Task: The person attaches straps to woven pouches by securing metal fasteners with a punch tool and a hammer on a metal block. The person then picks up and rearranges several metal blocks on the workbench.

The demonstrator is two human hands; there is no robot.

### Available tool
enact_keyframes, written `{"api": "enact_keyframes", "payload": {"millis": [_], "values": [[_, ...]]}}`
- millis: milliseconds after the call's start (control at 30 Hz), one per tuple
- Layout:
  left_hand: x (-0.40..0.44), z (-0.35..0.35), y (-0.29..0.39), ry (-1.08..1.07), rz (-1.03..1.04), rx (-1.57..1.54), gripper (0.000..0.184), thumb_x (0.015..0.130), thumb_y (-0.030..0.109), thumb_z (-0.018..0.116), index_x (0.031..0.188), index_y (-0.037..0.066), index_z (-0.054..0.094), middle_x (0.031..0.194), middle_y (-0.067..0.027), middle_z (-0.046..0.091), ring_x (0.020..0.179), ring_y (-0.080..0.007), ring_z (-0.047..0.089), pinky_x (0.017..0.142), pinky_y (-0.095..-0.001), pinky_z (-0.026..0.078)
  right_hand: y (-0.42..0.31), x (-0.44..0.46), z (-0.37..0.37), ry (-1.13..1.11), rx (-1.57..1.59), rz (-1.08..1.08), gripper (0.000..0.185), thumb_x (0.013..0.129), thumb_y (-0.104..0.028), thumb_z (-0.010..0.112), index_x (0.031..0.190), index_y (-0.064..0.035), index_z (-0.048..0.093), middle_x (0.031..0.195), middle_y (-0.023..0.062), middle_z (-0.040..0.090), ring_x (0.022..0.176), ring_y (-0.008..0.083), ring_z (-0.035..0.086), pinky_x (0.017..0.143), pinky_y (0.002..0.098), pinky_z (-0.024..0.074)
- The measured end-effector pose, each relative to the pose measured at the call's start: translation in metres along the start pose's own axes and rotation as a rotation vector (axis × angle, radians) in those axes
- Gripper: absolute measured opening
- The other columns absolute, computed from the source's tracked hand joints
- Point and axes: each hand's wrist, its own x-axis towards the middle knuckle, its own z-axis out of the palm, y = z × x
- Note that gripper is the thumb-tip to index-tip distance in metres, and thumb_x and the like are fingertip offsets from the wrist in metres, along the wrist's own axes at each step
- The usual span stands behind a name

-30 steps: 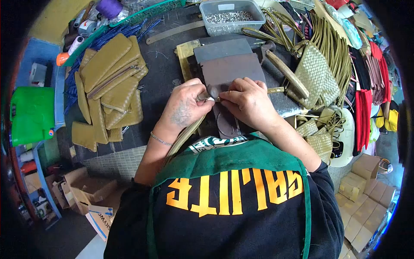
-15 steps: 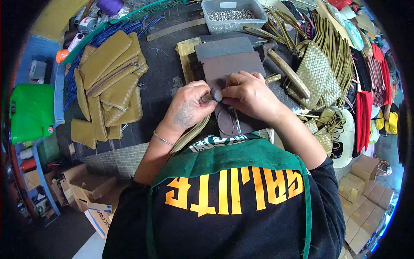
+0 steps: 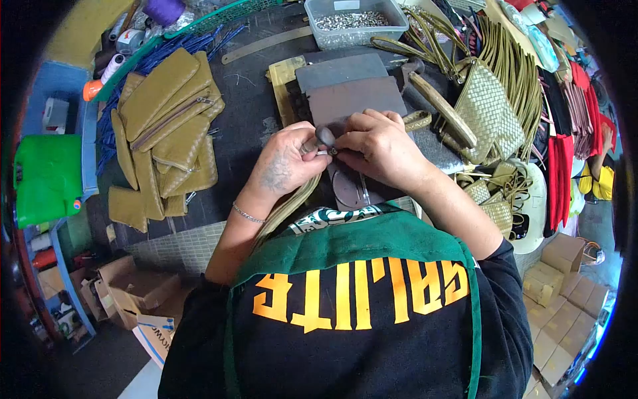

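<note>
Over the brown work pad (image 3: 359, 100), my left hand (image 3: 282, 159) is closed around a short metal tool with a rounded dark head (image 3: 325, 136). Olive straps (image 3: 292, 203) run below that hand toward the apron. My right hand (image 3: 382, 143) is pinched close beside the tool's head, fingertips nearly meeting the left thumb. What its fingers hold is too small and covered to make out. A hammer (image 3: 442, 110) with a worn wooden handle lies just beyond my right hand. Below my hands sits a dark round-edged piece (image 3: 347, 189) on the pad.
Olive woven pouches (image 3: 166, 133) are piled at the left. A clear plastic tub (image 3: 357, 23) of small metal pieces stands at the back. To the right lie a woven bag piece (image 3: 488, 110) and hanging olive straps (image 3: 512, 66). Cardboard boxes (image 3: 558, 312) are stacked lower right.
The dark head of the tool has shifted slightly up and left, with the left thumb now showing below it. My right hand has moved slightly left. A person's arm appears at far right.
</note>
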Motion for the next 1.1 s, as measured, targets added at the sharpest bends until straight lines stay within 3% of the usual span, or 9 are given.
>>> {"api": "enact_keyframes", "payload": {"millis": [100, 133, 167, 233, 367, 433, 700, 867, 1100], "values": [[0.001, -0.003, -0.006, 0.09, 0.119, -0.266, 0.018, 0.067, 0.002, 0.063, 0.065, 0.004, 0.046, 0.084, -0.0043, 0.052, 0.066, -0.0061, 0.043, 0.06, -0.0215, 0.036, 0.0, 0.003, -0.004, -0.041, -0.008, -0.004, 0.011, 0.066, -0.02, 0.063, 0.075, -0.0136, 0.063, 0.078, 0.0012, 0.053, 0.078, 0.0196, 0.052, 0.069, 0.0366, 0.0365], [-0.001, -0.005, -0.008, 0.098, 0.059, -0.447, 0.013, 0.073, 0.008, 0.056, 0.07, 0.005, 0.044, 0.099, -0.0103, 0.049, 0.078, -0.0084, 0.043, 0.071, -0.0225, 0.035, 0.0, 0.004, -0.005, -0.059, -0.007, -0.008, 0.011, 0.066, -0.02, 0.063, 0.075, -0.0134, 0.063, 0.078, 0.0014, 0.053, 0.079, 0.0197, 0.052, 0.069, 0.037, 0.0365], [0.004, -0.008, -0.014, 0.113, 0.146, -0.628, 0.011, 0.079, 0.015, 0.046, 0.076, 0.004, 0.045, 0.1, -0.0103, 0.047, 0.084, -0.0099, 0.042, 0.077, -0.0232, 0.033, 0.0, 0.004, -0.005, -0.06, -0.005, -0.01, 0.011, 0.066, -0.02, 0.063, 0.075, -0.0134, 0.063, 0.078, 0.0014, 0.053, 0.079, 0.0197, 0.052, 0.069, 0.037, 0.0365], [0.007, -0.003, -0.016, 0.194, 0.286, -0.557, 0.017, 0.085, 0.015, 0.044, 0.08, 0.001, 0.052, 0.086, -0.0045, 0.047, 0.077, -0.0103, 0.046, 0.072, -0.022, 0.037, 0.001, 0.005, -0.006, -0.101, -0.007, -0.005, 0.012, 0.066, -0.02, 0.063, 0.076, -0.0131, 0.063, 0.079, 0.0018, 0.054, 0.08, 0.02, 0.053, 0.07, 0.0373, 0.0365], [-0.001, 0.003, -0.008, 0.027, 0.112, -0.568, 0.018, 0.086, 0.015, 0.049, 0.089, -0.001, 0.054, 0.083, -0.0052, 0.05, 0.079, -0.0142, 0.05, 0.074, -0.0241, 0.04, 0.001, 0.004, -0.004, -0.104, -0.014, 0.029, 0.012, 0.066, -0.019, 0.063, 0.076, -0.0129, 0.063, 0.079, 0.0018, 0.054, 0.08, 0.0203, 0.053, 0.07, 0.0376, 0.0364], [0.001, 0.001, -0.009, -0.05, 0.255, -0.245, 0.018, 0.087, 0.015, 0.049, 0.094, -0.001, 0.053, 0.087, -0.0031, 0.049, 0.08, -0.0104, 0.049, 0.075, -0.022, 0.039, 0.001, 0.004, -0.003, -0.057, 0.016, 0.004, 0.012, 0.066, -0.018, 0.062, 0.076, -0.0124, 0.063, 0.079, 0.0021, 0.054, 0.081, 0.0203, 0.053, 0.07, 0.0377, 0.0363], [0.002, 0.005, -0.011, 0.02, 0.268, -0.175, 0.018, 0.08, 0.015, 0.059, 0.091, 0.0, 0.056, 0.084, -0.0053, 0.055, 0.077, -0.0114, 0.052, 0.07, -0.0247, 0.043, 0.003, 0.004, -0.002, -0.088, 0.014, 0.023, 0.014, 0.065, -0.017, 0.063, 0.076, -0.0093, 0.061, 0.08, 0.0026, 0.055, 0.083, 0.0208, 0.054, 0.07, 0.0387, 0.0363], [0.006, 0.002, -0.003, 0.051, 0.438, 0.192, 0.02, 0.075, 0.015, 0.062, 0.087, 0.0, 0.057, 0.081, -0.0089, 0.057, 0.078, -0.0217, 0.054, 0.07, -0.0306, 0.044, 0.004, 0.004, -0.001, -0.082, 0.039, 0.045, 0.017, 0.064, -0.018, 0.064, 0.077, -0.0085, 0.059, 0.079, 0.0038, 0.055, 0.082, 0.0222, 0.054, 0.07, 0.0382, 0.0368], [0.005, 0.007, 0.007, 0.055, 0.365, 0.325, 0.019, 0.073, 0.018, 0.062, 0.081, 0.001, 0.057, 0.081, -0.0096, 0.057, 0.077, -0.026, 0.052, 0.069, -0.034, 0.043, 0.007, 0.007, -0.012, -0.112, 0.201, 0.123, 0.034, 0.063, -0.018, 0.067, 0.093, -0.0078, 0.052, 0.086, 0.0072, 0.057, 0.088, 0.0263, 0.054, 0.075, 0.039, 0.0387]]}}
